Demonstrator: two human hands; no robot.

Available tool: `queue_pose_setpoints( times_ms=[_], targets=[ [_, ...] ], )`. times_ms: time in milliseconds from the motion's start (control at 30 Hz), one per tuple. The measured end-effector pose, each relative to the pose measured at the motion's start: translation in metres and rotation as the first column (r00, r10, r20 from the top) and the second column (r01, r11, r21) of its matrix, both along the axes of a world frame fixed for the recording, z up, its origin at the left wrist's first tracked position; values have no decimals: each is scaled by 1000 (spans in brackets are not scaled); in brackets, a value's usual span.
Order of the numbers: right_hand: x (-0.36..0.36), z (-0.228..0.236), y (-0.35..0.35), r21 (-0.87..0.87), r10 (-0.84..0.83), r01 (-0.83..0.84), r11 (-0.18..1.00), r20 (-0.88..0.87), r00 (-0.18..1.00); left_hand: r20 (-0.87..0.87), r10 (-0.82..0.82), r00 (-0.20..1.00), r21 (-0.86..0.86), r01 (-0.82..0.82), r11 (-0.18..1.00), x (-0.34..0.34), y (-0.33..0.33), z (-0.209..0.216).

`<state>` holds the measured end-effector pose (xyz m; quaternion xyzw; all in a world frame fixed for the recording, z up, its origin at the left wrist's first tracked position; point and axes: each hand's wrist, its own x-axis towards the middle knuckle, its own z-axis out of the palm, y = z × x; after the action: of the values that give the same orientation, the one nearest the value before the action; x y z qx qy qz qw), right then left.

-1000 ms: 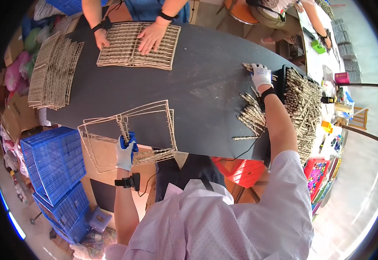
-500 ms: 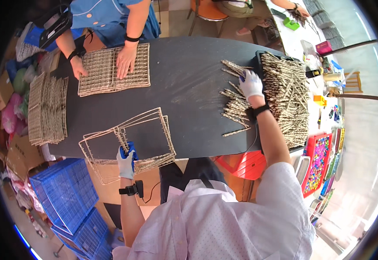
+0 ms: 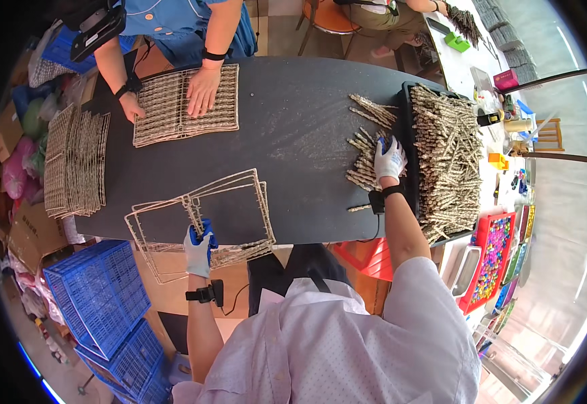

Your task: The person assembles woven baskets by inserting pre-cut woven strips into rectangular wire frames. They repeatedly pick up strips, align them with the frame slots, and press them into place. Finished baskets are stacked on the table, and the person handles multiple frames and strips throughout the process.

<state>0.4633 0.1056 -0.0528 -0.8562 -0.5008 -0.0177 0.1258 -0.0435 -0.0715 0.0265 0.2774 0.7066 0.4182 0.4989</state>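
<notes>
My left hand (image 3: pixel 200 252), in a white glove with blue palm, is closed around the middle bar of several stacked twine-wrapped frames (image 3: pixel 262 202). They are held tilted over the table's near edge, with large openings on both sides of the bar. My right hand (image 3: pixel 390 161), gloved alike, lies on a loose pile of twisted twine sticks (image 3: pixel 363 176), its fingers curled over some of them. A smaller bunch of sticks (image 3: pixel 374 110) lies just beyond it. The undersides of the right fingers are hidden.
A black tray (image 3: pixel 408 101) heaped with sticks stands at the right. Across the dark table (image 3: pixel 300 135), a co-worker's hands rest on a filled woven panel (image 3: pixel 165 111). Stacked panels (image 3: pixel 75 165) stand at the left. Blue crates (image 3: pixel 98 293) sit below on the floor.
My right hand has moved nearer, from the far bunch of sticks to the pile below it. My left hand and the frames have barely shifted. The co-worker's panel has slid slightly right.
</notes>
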Motion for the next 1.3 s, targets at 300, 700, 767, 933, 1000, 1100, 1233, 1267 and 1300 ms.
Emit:
queue_pose_setpoints(
  times_ms=[300, 700, 767, 933, 1000, 1100, 1233, 1267, 1300],
  targets=[
    [13, 11, 21, 120, 506, -500, 857, -23, 862, -38, -22, 999, 14, 22, 1000, 5, 2, -7],
    [-31, 59, -134, -237, 646, -760, 605, -412, 642, -14, 26, 1000, 31, -25, 999, 25, 19, 10],
    [-23, 36, -128, -111, 599, -681, 723, -390, 699, -33, 55, 998, 34, -54, 998, 26, 22, 16],
    [21, 9, -74, -189, 463, -530, 826, -308, 831, -19, 4, 1000, 91, -3, 996, 24, 33, 24],
    [6, 26, -58, -375, 453, -492, 786, -191, 871, -82, 21, 996, 114, -12, 993, 22, 32, 23],
    [-68, 87, -51, -252, 620, -642, 724, -170, 766, -122, 29, 992, 161, -9, 987, 20, 34, 15],
    [-202, 159, -53, 55, 906, -968, 245, -367, 208, -140, 13, 990, 300, 30, 953, 24, 44, -1],
    [-227, 155, -53, 44, 921, -981, 190, -354, 162, -132, 13, 991, 354, 34, 935, 31, 49, 2],
    [-247, 145, -52, 31, 932, -990, 136, -343, 118, -123, 11, 992, 405, 40, 913, 37, 55, 6]
  ],
)
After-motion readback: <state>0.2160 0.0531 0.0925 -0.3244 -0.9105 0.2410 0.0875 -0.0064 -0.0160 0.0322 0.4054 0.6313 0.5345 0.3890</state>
